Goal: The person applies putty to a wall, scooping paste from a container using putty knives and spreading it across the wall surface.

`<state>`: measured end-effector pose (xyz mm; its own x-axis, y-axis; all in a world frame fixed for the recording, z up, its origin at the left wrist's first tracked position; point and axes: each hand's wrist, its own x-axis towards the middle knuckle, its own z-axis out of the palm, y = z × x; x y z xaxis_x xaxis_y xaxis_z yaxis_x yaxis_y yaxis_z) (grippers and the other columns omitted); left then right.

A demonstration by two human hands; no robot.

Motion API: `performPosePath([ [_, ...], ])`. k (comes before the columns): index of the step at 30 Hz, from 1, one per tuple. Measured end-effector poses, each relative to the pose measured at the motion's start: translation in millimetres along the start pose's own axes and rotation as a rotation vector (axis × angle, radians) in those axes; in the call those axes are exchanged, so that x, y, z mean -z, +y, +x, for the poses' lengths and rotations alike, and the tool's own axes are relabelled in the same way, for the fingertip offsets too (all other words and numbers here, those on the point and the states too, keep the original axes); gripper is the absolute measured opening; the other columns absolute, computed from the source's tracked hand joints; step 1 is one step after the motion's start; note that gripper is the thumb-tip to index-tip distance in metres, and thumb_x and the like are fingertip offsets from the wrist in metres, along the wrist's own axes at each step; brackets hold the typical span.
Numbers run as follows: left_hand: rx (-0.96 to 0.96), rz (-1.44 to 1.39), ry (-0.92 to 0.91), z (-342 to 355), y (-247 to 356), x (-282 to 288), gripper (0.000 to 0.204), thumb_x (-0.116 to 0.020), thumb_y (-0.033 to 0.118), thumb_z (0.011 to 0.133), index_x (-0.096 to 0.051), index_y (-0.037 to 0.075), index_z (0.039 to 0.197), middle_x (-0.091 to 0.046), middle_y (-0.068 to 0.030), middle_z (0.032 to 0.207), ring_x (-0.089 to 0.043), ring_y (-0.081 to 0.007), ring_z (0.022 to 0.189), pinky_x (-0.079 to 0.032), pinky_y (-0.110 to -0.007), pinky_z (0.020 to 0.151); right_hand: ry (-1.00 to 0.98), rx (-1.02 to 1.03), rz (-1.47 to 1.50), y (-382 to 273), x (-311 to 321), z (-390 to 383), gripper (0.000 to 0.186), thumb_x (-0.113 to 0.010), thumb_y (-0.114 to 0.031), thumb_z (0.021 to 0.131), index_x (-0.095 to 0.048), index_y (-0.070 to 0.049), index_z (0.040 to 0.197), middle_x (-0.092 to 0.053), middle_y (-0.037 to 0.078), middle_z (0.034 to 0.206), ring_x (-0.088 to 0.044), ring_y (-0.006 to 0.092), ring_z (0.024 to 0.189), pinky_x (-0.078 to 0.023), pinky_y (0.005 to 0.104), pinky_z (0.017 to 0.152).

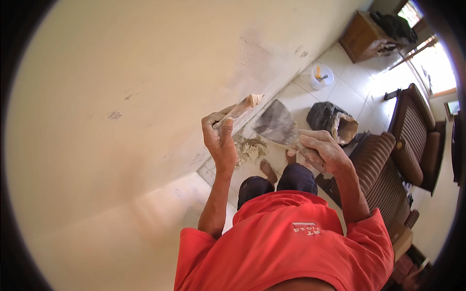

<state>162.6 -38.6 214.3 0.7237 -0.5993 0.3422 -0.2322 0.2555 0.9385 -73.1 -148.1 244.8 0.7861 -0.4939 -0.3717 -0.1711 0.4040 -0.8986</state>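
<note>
Filling the left, wall (111, 63): cream and broad, dark scuffs scattered over it, a greyish-pink patch (250, 56) farther along.
Left hand (219, 141): closed round a pale, flat spreader (237, 112), thumb pressed along it.
Spreader: up beside the wall, a peach lump of putty (255, 100) on its far end; touching the wall or not, can't tell!
Rubble (250, 149): pale crumbs heaped on the tiled floor (352, 72), near the wall's foot.
Trowel (276, 123): just right of the spreader, above the floor, its wide grey blade smeared and blurred.
Right hand (326, 149): wrapped round the trowel's handle, fingers dusty.
Bucket (317, 86): white, orange-handled tool inside.
Bag (319, 114): black, mouth gaping.
Seats (412, 128): brown, striped, far right.
</note>
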Motion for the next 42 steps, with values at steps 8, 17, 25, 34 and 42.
performPosePath([
  [8, -0.408, 0.264, -0.353, 6, -19, 23, 0.021, -0.048, -0.014, 0.089, -0.044, 0.003, 0.101, -0.066, -0.0203, 0.109, -0.061, -0.0337, 0.113, -0.036, -0.051, 0.107, -0.057, -0.053, 0.370, 18, -14, 14, 0.032, -0.048, -0.021, 0.098, -0.063, 0.006, 0.104, -0.069, 0.013, 0.087, -0.056, 0.0119, 0.053, -0.046, 0.0241, 0.050],
  [17, -0.195, 0.481, -0.227, 37, -36, 68, 0.005, -0.048, 0.005, 0.098, -0.046, 0.002, 0.102, -0.064, -0.0199, 0.112, -0.060, -0.0330, 0.113, -0.036, -0.050, 0.108, -0.091, 0.121, 0.392, 86, 16, 55, 0.032, -0.050, -0.024, 0.094, -0.066, 0.003, 0.101, -0.068, 0.008, 0.082, -0.054, 0.0091, 0.052, -0.044, 0.0217, 0.048],
  [25, -0.185, 0.587, -0.125, 84, 16, 83, 0.043, -0.058, 0.036, 0.096, -0.047, -0.003, 0.111, -0.056, -0.0122, 0.113, -0.051, -0.0182, 0.093, -0.043, -0.031, 0.085, 0.371, 0.140, 0.215, 205, 90, 206, 0.035, -0.052, -0.034, 0.094, -0.064, -0.001, 0.095, -0.059, 0.005, 0.072, -0.051, 0.0089, 0.054, -0.041, 0.0244, 0.043],
  [34, 0.679, 0.824, -0.043, -90, -79, 115, 0.025, -0.056, 0.018, 0.095, -0.048, 0.000, 0.110, -0.050, -0.0064, 0.102, -0.047, -0.0176, 0.096, -0.041, -0.030, 0.086, 0.365, -0.058, 0.364, 285, 133, 355, 0.033, -0.053, -0.031, 0.093, -0.061, -0.003, 0.108, -0.062, 0.010, 0.089, -0.057, 0.0145, 0.064, -0.045, 0.0275, 0.044],
  [42, 0.958, 0.826, 0.082, -216, -109, 187, 0.016, -0.053, 0.015, 0.095, -0.047, 0.001, 0.098, -0.046, -0.0047, 0.089, -0.045, -0.0149, 0.083, -0.041, -0.029, 0.076, 0.396, -0.103, 0.377, 284, 142, 399, 0.033, -0.054, -0.030, 0.094, -0.061, -0.002, 0.110, -0.059, 0.008, 0.085, -0.057, 0.0133, 0.063, -0.044, 0.0272, 0.043],
])
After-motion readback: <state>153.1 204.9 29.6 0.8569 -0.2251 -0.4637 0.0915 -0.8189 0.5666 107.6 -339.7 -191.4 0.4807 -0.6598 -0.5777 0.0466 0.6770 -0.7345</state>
